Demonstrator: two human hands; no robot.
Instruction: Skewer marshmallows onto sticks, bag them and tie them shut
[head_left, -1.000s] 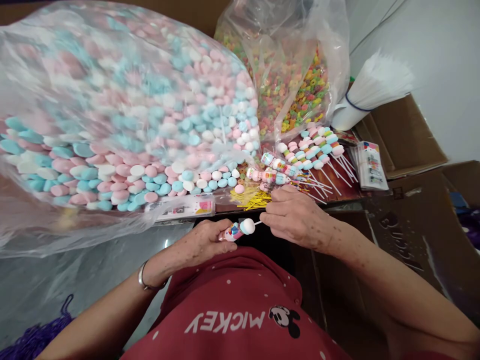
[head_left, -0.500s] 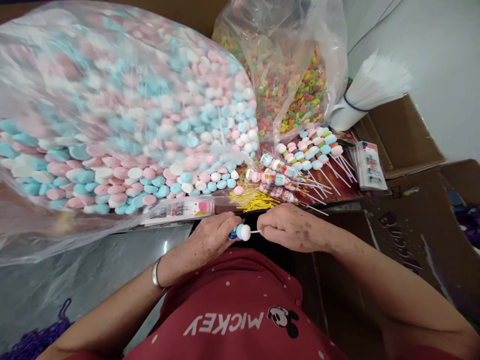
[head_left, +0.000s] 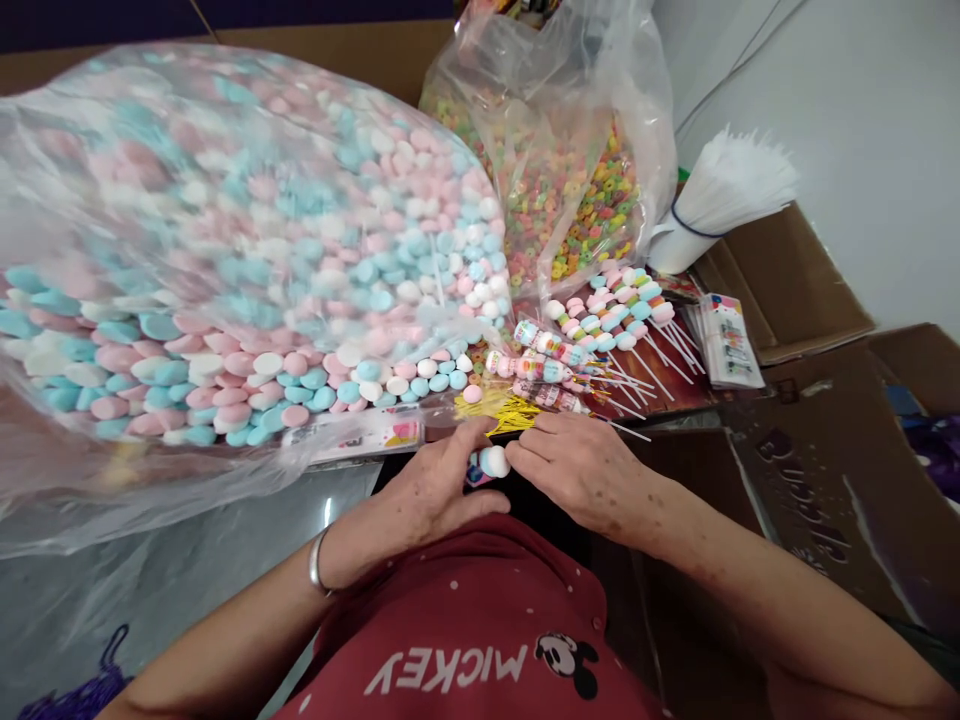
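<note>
My left hand (head_left: 427, 490) is closed around a wrapped marshmallow skewer (head_left: 489, 463), whose white end marshmallow pokes out between the two hands. My right hand (head_left: 577, 465) is closed in a pinch right against that white end, where the stick comes out; the stick itself is hidden by the fingers. Both hands are held close to my body above a red shirt, just in front of a heap of yellow twist ties (head_left: 504, 410). Wrapped skewers (head_left: 541, 368) lie just beyond my fingers.
A huge clear bag of pink, blue and white marshmallows (head_left: 247, 270) fills the left. A bag of coloured cereal rings (head_left: 577, 190) stands behind. Unwrapped skewers (head_left: 615, 305), a bundle of white sticks (head_left: 720, 190), printed sleeves (head_left: 726, 340) and cardboard boxes (head_left: 795, 280) lie to the right.
My hands have come together: the right hand slid along the stick up to the white marshmallow, and the exposed stick is no longer seen. The view has tilted slightly downward.
</note>
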